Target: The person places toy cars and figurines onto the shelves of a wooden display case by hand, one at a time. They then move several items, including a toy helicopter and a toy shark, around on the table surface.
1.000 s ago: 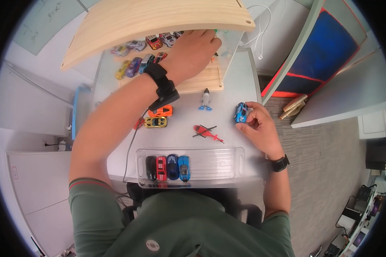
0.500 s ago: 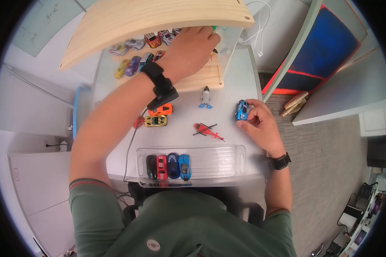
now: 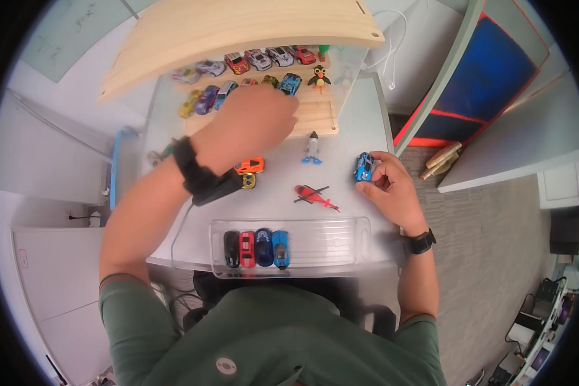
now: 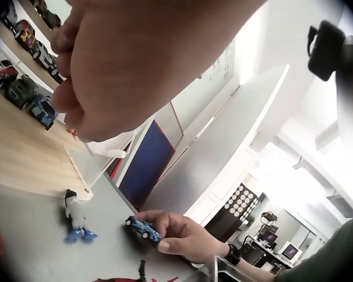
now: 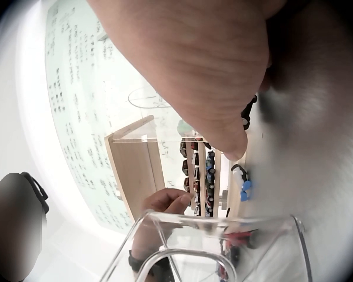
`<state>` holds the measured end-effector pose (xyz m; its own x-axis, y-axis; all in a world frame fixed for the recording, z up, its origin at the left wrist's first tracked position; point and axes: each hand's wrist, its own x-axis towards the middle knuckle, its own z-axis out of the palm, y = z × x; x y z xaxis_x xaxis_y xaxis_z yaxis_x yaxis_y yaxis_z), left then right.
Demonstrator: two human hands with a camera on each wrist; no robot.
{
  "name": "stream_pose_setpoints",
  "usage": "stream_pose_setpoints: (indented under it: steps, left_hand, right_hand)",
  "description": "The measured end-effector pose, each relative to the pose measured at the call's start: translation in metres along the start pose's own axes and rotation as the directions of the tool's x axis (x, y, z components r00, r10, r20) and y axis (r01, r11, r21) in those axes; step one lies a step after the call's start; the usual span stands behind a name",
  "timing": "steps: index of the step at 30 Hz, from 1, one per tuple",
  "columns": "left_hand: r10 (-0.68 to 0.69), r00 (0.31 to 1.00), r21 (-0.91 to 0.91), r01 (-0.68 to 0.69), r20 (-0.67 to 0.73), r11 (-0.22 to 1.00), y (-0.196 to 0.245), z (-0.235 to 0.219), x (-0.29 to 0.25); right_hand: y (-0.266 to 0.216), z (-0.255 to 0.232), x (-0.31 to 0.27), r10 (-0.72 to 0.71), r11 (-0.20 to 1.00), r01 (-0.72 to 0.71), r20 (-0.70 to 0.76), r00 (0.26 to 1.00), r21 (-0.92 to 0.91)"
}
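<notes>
My left hand [image 3: 254, 122] is over the front of a wooden display case [image 3: 238, 27], its fingers loosely bent and nothing visible in them. Behind the hand stand stepped rows of toy cars, among them a blue one [image 3: 290, 83] near the fingertips. A black bird figure [image 3: 319, 78] with an orange beak stands to the right of the cars. At the table's right side, my right hand [image 3: 395, 193] pinches a blue patterned toy car [image 3: 364, 166] between thumb and fingers. The left wrist view also shows this car [image 4: 143, 229] with its wheels down.
A grey figure with blue feet [image 3: 312, 149] stands before the case. Nearer lies a red toy helicopter [image 3: 314, 196]. A clear plastic tray [image 3: 328, 238] holds several cars at the table's front edge. An orange car [image 3: 251, 165] and a yellow car [image 3: 249, 181] sit partly under my left forearm.
My left hand has drawn back from inside the case, down and to the left, uncovering the bird figure and more cars. My right hand keeps its pinch on the blue car, almost unmoved.
</notes>
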<state>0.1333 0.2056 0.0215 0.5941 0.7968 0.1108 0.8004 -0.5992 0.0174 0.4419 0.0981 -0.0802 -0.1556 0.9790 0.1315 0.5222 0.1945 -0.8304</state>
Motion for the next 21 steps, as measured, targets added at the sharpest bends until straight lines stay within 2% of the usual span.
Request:
stream_pose_setpoints:
  steps: [1, 5, 7, 8, 11, 12, 14, 15, 17, 18, 20, 21]
  left_hand:
    - [0.011, 0.999, -0.037, -0.010, 0.048, 0.999, 0.000, -0.004, -0.009]
    - [0.030, 0.999, -0.104, -0.027, 0.026, 0.994, -0.001, -0.023, -0.052]
    - [0.043, 0.993, -0.188, -0.064, -0.114, 0.980, -0.008, -0.029, -0.075]
    - [0.038, 0.992, -0.187, -0.061, -0.120, 0.981, -0.009, -0.034, -0.086]
    - [-0.250, 0.959, -0.280, 0.205, -0.136, 0.938, -0.014, -0.044, -0.125]
    - [-0.255, 0.956, -0.280, 0.208, -0.143, 0.937, -0.018, -0.043, -0.139]
    - [-0.339, 0.934, -0.359, 0.279, -0.115, 0.891, -0.024, -0.040, -0.170]
    - [-0.342, 0.931, -0.360, 0.277, -0.127, 0.891, -0.027, -0.036, -0.192]
    - [-0.576, 0.814, -0.562, 0.443, -0.074, 0.699, -0.027, -0.020, -0.232]
    - [-0.578, 0.812, -0.564, 0.441, -0.079, 0.698, -0.025, -0.015, -0.245]
    - [-0.718, 0.695, -0.650, 0.562, 0.037, 0.511, -0.021, -0.006, -0.269]
    - [-0.745, 0.666, -0.701, 0.552, 0.045, 0.452, -0.022, 0.008, -0.281]
  right_hand:
    - [0.000, 0.000, 0.000, 0.003, 1.000, -0.003, -0.002, 1.000, 0.003]
    - [0.001, -0.001, 0.000, 0.006, 1.000, -0.006, 0.007, 1.000, 0.006]
    - [0.003, 0.001, 0.001, -0.015, 1.000, 0.015, 0.006, 1.000, 0.004]
    - [0.004, 0.001, 0.001, -0.028, 1.000, 0.028, 0.004, 1.000, 0.006]
    - [0.004, -0.001, 0.001, -0.002, 0.999, 0.000, 0.036, 0.999, 0.041]
    - [0.003, -0.003, 0.001, -0.009, 0.999, 0.007, 0.039, 0.999, 0.038]
    - [0.001, -0.007, 0.002, 0.103, 0.977, -0.119, 0.099, 0.990, 0.177]
    - [-0.001, -0.008, 0.002, 0.093, 0.979, -0.108, 0.097, 0.991, 0.171]
    - [0.003, -0.012, 0.000, 0.170, 0.937, -0.192, 0.101, 0.980, 0.292]
    - [0.001, -0.014, -0.001, 0.165, 0.939, -0.188, 0.101, 0.981, 0.289]
    - [-0.006, -0.017, -0.006, 0.157, 0.945, -0.172, 0.074, 0.985, 0.278]
    - [-0.010, -0.019, -0.008, 0.155, 0.946, -0.170, 0.076, 0.985, 0.277]
